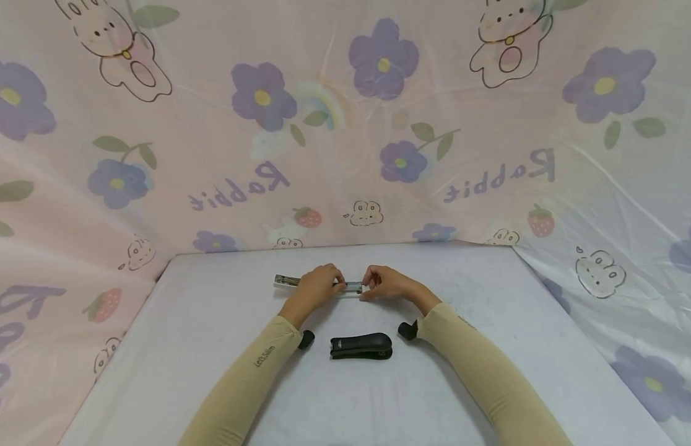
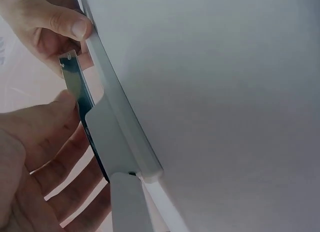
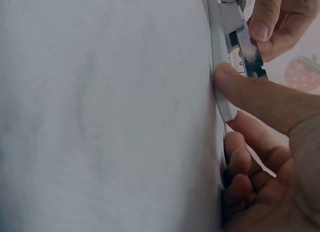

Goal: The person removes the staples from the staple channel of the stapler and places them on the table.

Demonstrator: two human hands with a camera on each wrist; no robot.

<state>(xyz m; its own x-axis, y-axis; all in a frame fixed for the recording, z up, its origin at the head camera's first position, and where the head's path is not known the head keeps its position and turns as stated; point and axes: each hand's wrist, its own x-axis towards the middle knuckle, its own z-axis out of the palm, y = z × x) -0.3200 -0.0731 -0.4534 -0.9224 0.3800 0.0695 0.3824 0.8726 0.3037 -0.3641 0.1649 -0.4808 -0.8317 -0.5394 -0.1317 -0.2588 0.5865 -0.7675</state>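
Observation:
A pale grey-white stapler (image 1: 286, 280) lies folded wide open across the table, its top arm stretched to the left. My left hand (image 1: 319, 288) is at its middle. In the left wrist view, the left thumb and fingers pinch the dark metal staple magazine (image 2: 77, 84), which stands raised from the base (image 2: 127, 122). At the base's right end is my right hand (image 1: 389, 283). The right wrist view shows its thumb pressed on the base (image 3: 218, 47) with a finger on the opposite side. Whether staples lie inside the magazine cannot be made out.
A black stapler (image 1: 361, 346) lies closed on the white table (image 1: 223, 347), nearer to me and between the forearms. Behind the table hangs a patterned cloth (image 1: 334, 186) with flowers and rabbits, continuing along both sides.

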